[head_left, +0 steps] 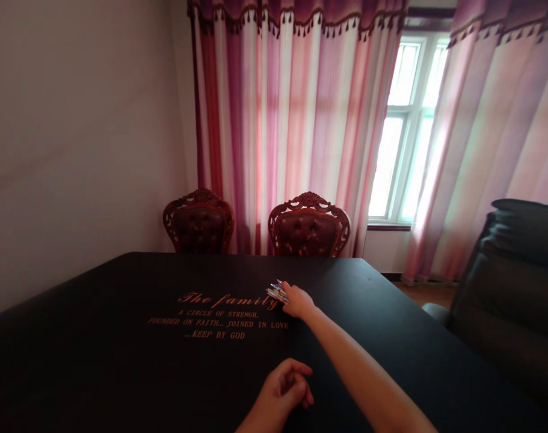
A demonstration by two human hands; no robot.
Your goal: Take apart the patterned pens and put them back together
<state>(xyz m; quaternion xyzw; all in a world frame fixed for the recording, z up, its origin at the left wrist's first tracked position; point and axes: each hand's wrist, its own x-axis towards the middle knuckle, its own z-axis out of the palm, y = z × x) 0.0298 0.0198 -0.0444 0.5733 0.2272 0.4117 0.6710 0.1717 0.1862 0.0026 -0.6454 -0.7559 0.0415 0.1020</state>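
My right hand (297, 300) reaches far out over the black table (120, 361) and is closed on a small stack of shiny, colourful cards or wrappers (277, 291), which sits just above the orange lettering (219, 316) printed on the tabletop. My left hand (286, 388) rests near the table's front edge with its fingers curled loosely; nothing shows in it.
Two carved dark-red chairs (198, 221) (308, 225) stand at the table's far side in front of pink striped curtains (292, 120). A dark padded armchair (512, 276) stands at the right. A bright window (406, 132) is behind it.
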